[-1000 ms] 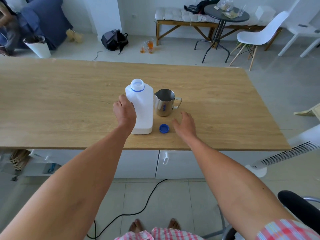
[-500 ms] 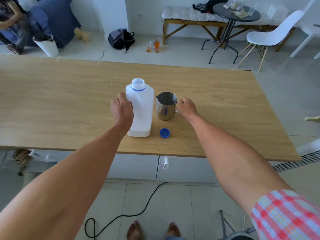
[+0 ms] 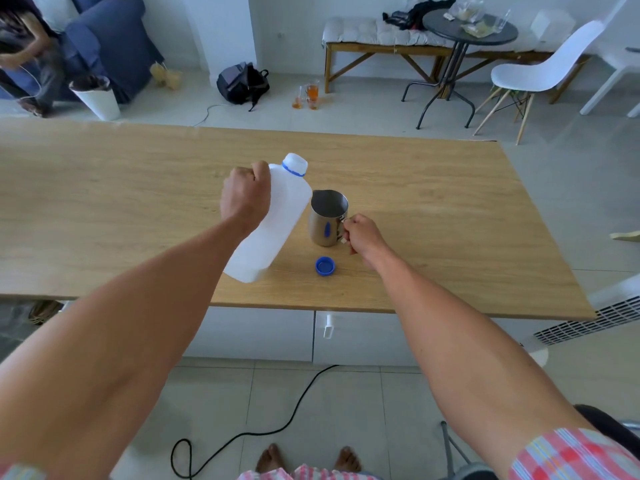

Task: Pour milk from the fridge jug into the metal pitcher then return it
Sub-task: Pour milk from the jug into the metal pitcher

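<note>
The white milk jug (image 3: 277,223), uncapped with a blue neck ring, is lifted off the wooden table (image 3: 104,202) and tilted, its mouth leaning right toward the metal pitcher (image 3: 327,216). My left hand (image 3: 244,195) is shut on the jug's handle side. The pitcher stands upright on the table just right of the jug, its inside looking empty. My right hand (image 3: 363,235) is shut on the pitcher's handle. The blue cap (image 3: 325,265) lies on the table in front of the pitcher.
The table's near edge runs just behind the cap. Beyond the table are a backpack (image 3: 242,83), glasses on the floor (image 3: 308,95), a bench, a round table (image 3: 469,27) and white chairs (image 3: 540,71). A person sits at the far left. A black cable (image 3: 277,424) lies at my feet.
My left hand has raised the jug from the table and tipped it toward the pitcher. My right hand went from flat on the table to gripping the pitcher's handle.
</note>
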Available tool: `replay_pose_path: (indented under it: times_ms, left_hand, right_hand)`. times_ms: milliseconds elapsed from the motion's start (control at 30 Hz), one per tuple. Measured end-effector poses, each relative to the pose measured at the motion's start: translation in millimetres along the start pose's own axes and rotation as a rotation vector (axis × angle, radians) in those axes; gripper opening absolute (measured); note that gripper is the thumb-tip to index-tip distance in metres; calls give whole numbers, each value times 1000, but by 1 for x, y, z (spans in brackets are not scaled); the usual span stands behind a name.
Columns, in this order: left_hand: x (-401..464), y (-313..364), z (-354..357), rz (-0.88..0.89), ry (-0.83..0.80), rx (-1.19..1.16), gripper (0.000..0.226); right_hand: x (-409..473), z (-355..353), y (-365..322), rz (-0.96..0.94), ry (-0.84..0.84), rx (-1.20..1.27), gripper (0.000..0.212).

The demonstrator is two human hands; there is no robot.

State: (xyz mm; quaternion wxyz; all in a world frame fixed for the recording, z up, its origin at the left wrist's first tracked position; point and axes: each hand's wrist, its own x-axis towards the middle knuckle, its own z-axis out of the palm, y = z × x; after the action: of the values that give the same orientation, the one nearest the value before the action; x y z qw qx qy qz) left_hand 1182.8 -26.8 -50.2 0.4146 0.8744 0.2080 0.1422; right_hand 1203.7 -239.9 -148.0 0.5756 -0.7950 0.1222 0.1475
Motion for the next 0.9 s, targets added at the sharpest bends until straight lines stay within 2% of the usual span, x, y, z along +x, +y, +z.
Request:
replay_pose_path:
  times_ms: [333,900]
  left_hand:
    - [2,13,10,98,-170,321,41]
    - [1,3,36,197,-272,553,42]
  right_hand:
    - [-10,2,7,-20,59,-1,24]
    - [-14,-3,9,-70,94,-18,28]
